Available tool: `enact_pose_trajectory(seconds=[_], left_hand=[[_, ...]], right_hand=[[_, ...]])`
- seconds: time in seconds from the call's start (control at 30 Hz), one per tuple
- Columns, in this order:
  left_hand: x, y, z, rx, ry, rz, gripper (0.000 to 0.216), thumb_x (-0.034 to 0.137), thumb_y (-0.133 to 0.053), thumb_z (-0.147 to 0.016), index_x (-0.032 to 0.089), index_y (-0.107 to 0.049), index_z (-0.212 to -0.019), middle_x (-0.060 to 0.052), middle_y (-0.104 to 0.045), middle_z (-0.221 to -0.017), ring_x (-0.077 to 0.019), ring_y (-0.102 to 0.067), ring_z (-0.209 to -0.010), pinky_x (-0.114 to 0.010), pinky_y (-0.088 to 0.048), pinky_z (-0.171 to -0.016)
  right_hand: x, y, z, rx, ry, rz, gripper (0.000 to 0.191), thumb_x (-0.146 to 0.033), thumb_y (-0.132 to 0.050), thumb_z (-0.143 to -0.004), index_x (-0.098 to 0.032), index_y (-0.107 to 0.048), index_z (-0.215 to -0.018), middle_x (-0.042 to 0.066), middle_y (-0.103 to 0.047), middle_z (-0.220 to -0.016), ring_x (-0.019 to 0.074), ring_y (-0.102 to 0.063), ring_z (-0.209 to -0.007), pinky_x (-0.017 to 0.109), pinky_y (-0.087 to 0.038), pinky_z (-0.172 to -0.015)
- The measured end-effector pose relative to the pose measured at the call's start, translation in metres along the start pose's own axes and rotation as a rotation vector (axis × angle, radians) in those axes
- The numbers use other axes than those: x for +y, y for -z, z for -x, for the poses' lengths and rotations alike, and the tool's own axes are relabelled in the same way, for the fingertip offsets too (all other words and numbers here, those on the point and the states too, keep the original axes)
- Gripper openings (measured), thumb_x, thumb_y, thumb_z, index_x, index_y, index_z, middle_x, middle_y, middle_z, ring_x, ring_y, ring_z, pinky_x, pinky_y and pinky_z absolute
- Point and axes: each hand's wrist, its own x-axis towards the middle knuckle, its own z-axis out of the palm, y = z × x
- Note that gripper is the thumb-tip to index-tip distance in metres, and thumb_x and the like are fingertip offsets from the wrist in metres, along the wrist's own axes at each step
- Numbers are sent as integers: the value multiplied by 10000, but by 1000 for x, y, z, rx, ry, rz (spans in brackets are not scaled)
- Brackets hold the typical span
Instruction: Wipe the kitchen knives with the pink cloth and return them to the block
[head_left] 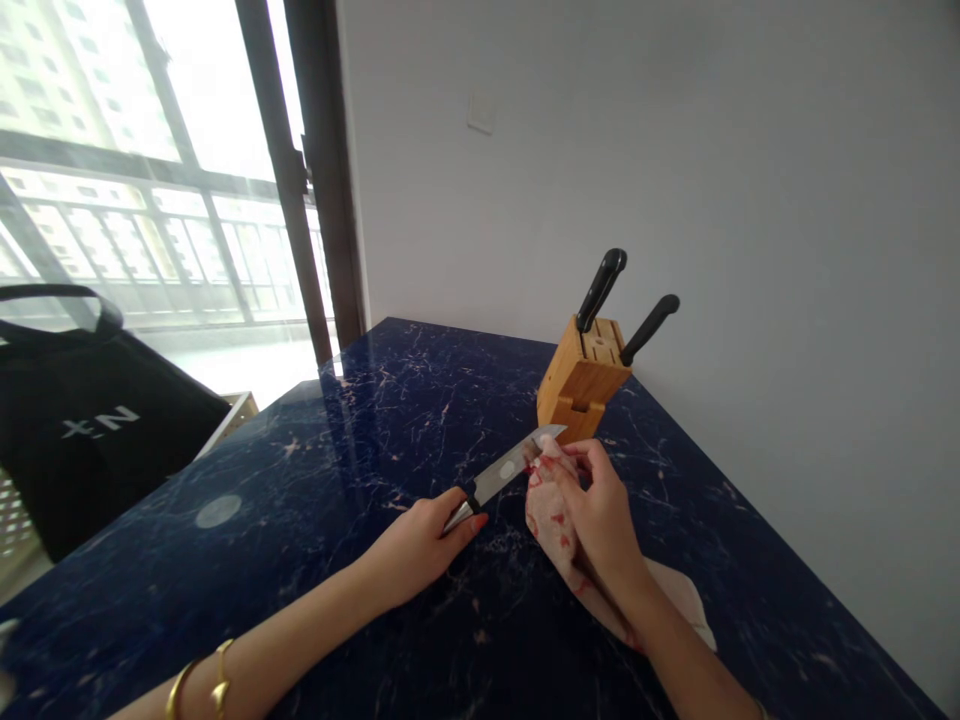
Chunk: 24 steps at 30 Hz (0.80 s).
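My left hand (424,545) is closed round the handle of a knife (510,466), whose steel blade points up and right over the dark blue marble table (315,470). My right hand (592,515) pinches a pale cloth with red marks (551,520) against the blade near its tip. The cloth trails back along my right forearm onto the table. Just beyond the blade tip stands a wooden knife block (581,385) with two black-handled knives in it.
A black bag (82,420) sits at the left beside the table edge. A large window with a dark frame (300,170) fills the upper left. A plain white wall runs along the table's right side. Gold bracelets circle my left wrist (199,680).
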Motion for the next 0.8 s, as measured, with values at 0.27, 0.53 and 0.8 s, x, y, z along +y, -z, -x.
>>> enact_pose_trajectory(seconds=[0.27,0.53,0.8], left_hand=[[2,-1,3,-54,-55,-77,323,506,-348,-846,215,-479,-798,21,-535,-646,-126,-502,-564,-211,-306,-522],[0,-4,2,-30,-48,-42,334,501,-350,-848,204,-484,-778,27,-531,-644,-116,-477,-557,-208,-307,-524],[0,-2,2,-49,-39,-24,371,537,-344,-836,202,-495,-781,39,-491,-610,-107,-459,-535,-203,-290,-500]], right_hand=[[-7,4,-1,78,214,276,167,-299,-478,-831,-203,-609,-791,46,-503,-846,171,-546,-791,328,-472,-728],[-27,-24,24,-245,436,200,238,-211,-408,-869,-194,-601,-1007,65,-557,-901,167,-552,-870,312,-474,-806],[-8,-1,1,-81,323,317,166,-135,-446,-814,-181,-592,-878,66,-548,-878,193,-532,-864,353,-460,-787]])
